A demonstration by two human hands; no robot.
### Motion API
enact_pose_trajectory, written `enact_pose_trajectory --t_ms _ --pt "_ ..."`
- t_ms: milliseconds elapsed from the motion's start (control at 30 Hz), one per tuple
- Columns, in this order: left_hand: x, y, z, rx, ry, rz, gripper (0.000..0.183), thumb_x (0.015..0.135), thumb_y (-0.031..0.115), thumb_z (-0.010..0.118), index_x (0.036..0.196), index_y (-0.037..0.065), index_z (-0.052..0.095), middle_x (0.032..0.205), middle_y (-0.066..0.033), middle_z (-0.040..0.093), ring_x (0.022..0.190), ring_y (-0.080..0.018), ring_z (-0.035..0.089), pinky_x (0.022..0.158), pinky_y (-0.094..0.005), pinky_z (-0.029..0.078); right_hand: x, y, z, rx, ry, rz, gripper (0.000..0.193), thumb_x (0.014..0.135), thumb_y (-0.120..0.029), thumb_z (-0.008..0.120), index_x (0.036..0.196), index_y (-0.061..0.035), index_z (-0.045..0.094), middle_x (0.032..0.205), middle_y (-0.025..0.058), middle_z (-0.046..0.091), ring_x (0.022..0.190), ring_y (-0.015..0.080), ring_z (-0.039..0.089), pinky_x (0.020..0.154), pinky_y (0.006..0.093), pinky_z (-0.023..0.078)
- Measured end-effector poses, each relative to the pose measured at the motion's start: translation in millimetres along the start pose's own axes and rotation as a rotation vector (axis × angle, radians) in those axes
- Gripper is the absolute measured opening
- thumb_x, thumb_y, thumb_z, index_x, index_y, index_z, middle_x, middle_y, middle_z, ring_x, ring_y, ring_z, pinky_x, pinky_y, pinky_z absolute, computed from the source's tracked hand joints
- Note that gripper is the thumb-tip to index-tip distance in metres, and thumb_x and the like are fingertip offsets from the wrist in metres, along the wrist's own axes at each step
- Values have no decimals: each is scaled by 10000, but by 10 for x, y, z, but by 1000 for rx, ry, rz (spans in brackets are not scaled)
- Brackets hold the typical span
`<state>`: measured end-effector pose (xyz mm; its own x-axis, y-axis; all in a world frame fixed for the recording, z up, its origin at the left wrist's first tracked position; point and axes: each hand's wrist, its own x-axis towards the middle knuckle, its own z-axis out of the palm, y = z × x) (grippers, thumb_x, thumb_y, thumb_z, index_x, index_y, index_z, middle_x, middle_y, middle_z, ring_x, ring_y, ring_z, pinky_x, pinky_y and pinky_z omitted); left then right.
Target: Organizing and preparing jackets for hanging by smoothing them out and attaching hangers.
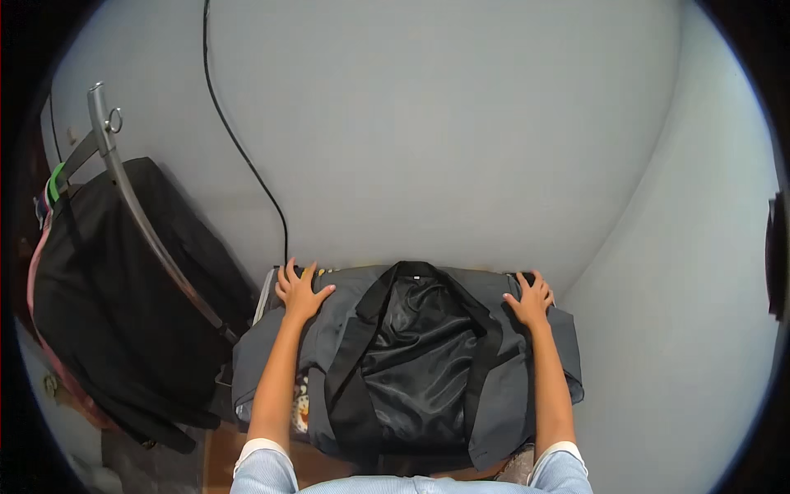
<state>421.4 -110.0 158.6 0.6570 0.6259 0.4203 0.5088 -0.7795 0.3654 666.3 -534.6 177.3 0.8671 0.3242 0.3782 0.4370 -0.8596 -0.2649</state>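
A dark grey jacket (337, 300) with black lapels and a shiny black lining (420, 362) lies spread out, its collar toward the wall. My left hand (301, 295) rests on its far left shoulder area, fingers spread. On the far right shoulder area lies my right hand (531, 301), its fingers apart too. Neither hand grips the cloth. Under the jacket, a patterned cloth (301, 403) shows near my left forearm. What carries the jacket is mostly covered.
To the left, a black garment (123, 305) hangs from a metal rack with a curved silver bar (152, 226). A black cable (239, 148) runs down the pale wall (461, 132) behind the jacket. Another wall (683, 288) stands close on the right.
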Motion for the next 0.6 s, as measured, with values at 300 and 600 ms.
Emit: enact_pose_trajectory --t_ms 300,600 --pt "221 68 188 -13 151 182 263 733 357 709 838 116 708 1391 -34 344 1321 -380 177 1023 -626 108 376 111 509 -266 245 -286 188 634 -260 762 746 -126 694 1220 2 498 1223 285 345 1012 592 203" --pt "513 285 9 -23 446 31 255 769 372 681 812 121 693 1420 -41 311 1308 -367 192 1028 -593 99 764 -250 58 -273 624 -18 126 762 -267 693 741 -153 643 1284 -34 430 1244 269 305 1011 604 174"
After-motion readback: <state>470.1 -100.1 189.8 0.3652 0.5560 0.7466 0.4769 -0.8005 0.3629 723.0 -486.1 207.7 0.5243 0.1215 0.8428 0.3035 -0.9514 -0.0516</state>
